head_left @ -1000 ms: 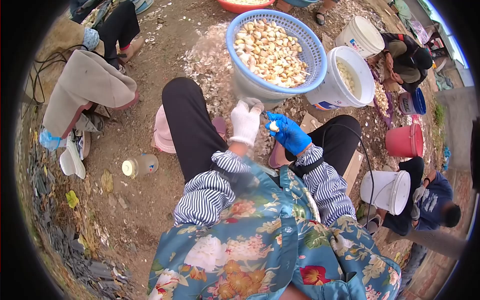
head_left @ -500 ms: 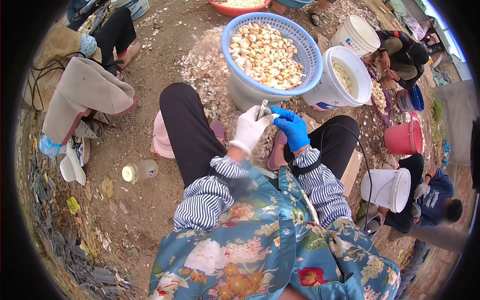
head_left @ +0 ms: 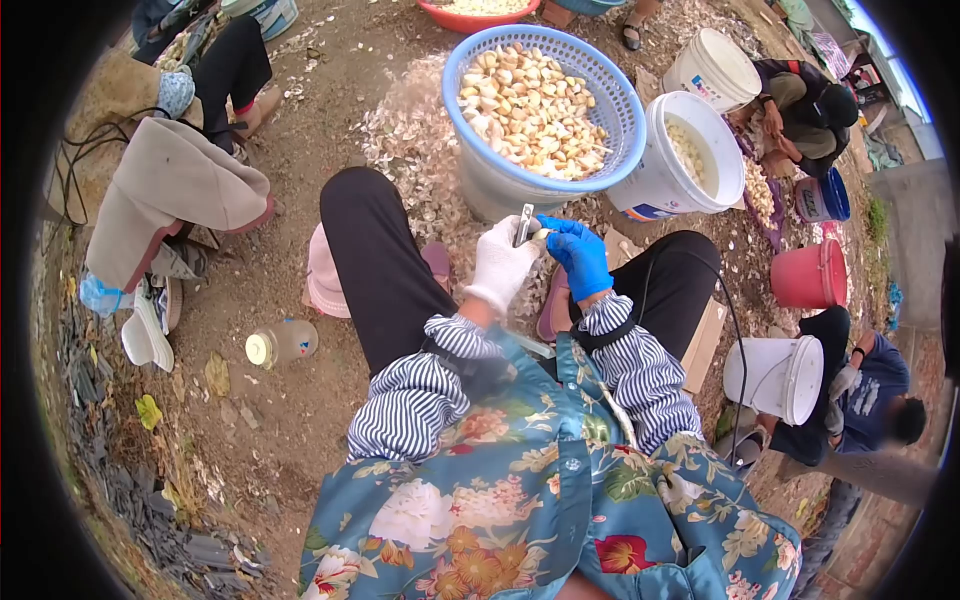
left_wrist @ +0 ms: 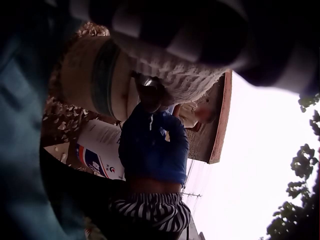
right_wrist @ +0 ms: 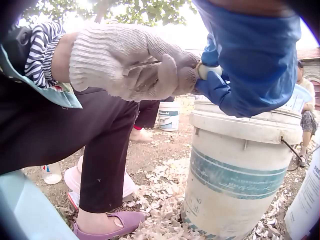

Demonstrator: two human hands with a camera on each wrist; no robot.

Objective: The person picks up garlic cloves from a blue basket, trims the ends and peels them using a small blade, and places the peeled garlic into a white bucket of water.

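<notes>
In the head view my left hand (head_left: 500, 265), in a white knit glove, grips a small metal tool (head_left: 523, 224) that points up from the fingers. My right hand (head_left: 581, 262), in a blue glove, pinches a pale garlic clove (head_left: 543, 234) against the left fingertips. The right wrist view shows the clove (right_wrist: 205, 71) between the blue fingers and the white glove (right_wrist: 135, 62). Dark in the left wrist view, the blue glove (left_wrist: 154, 145) meets the white one below a shiny bit of metal (left_wrist: 149, 81). The tool's working end is hidden.
Beyond the hands, a blue basket (head_left: 636, 125) of cloves rests on a bucket (right_wrist: 235, 185). To its right stand a white bucket (head_left: 640, 185) with cloves in liquid and a red bucket (head_left: 808, 275). A jar (head_left: 290, 341) lies at left; people sit around.
The hands, slightly apart a second ago with the clove in the blue fingers, have come together. The metal tool now stands up from the white glove.
</notes>
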